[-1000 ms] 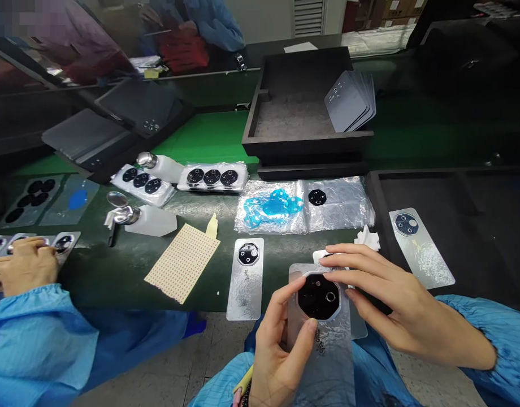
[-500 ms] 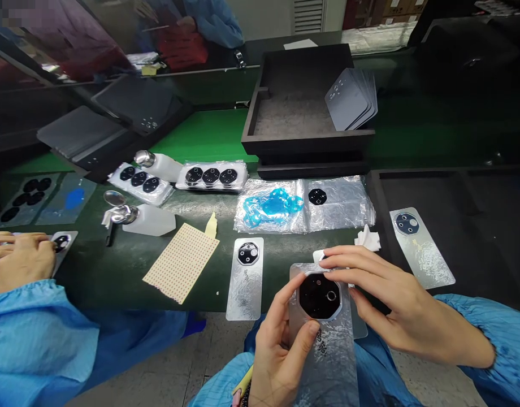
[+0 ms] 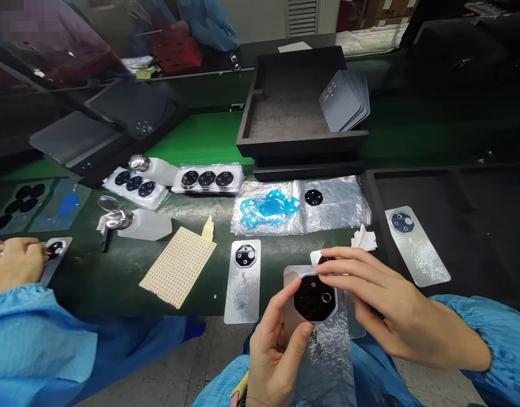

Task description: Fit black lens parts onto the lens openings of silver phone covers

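My left hand (image 3: 277, 353) grips a silver phone back cover (image 3: 323, 353) from the left, thumb at the lower edge of its black octagonal camera plate (image 3: 314, 298). My right hand (image 3: 382, 302) reaches in from the right, its fingertips pinched at the top edge of that camera plate. Whether they hold a small film tab there I cannot make out. Behind them a second cover (image 3: 317, 258) lies partly hidden on the table edge.
Two more silver covers (image 3: 242, 282) (image 3: 416, 246) lie on the dark table, beside a perforated yellow sheet (image 3: 178, 265), blue film rings (image 3: 268, 206) on plastic bags, trays of black lenses (image 3: 207, 178), and a black tray (image 3: 302, 144) of covers. A co-worker's hand (image 3: 12, 263) works at the left.
My right fingertips have slid a little left along the camera plate's top edge. The co-worker's hand and its cover have shifted left. The view has drifted slightly.
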### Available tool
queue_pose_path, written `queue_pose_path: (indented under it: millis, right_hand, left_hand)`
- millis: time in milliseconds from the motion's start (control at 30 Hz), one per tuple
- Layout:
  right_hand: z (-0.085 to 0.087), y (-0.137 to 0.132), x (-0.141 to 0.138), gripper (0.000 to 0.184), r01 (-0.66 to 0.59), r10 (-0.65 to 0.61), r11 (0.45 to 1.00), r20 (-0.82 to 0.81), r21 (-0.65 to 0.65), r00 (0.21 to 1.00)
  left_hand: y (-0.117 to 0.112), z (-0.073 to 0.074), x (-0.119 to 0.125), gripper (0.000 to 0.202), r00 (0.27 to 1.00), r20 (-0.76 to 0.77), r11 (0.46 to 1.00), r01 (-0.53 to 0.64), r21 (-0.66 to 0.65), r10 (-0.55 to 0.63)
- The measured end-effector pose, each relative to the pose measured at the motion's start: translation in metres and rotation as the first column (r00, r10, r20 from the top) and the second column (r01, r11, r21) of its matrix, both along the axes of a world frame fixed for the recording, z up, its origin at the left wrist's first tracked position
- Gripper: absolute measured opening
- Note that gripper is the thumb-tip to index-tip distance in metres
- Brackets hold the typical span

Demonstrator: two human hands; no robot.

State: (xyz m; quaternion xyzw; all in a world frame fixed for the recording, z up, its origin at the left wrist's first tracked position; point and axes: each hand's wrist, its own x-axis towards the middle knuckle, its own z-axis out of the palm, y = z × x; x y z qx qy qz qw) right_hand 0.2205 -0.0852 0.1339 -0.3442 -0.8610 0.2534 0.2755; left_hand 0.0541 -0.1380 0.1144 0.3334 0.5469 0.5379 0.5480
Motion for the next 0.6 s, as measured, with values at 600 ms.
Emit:
queue_pose_path:
  millis: [600]
  right_hand:
    - [0.0,-0.013,-0.001,0.021,0.056,-0.051,0.93,-0.021,0.362,0.998]
  left_hand:
    - [-0.018,-0.016,-0.015,0.035,0.959,-0.283,0.99,0.048,0.134,-0.008]
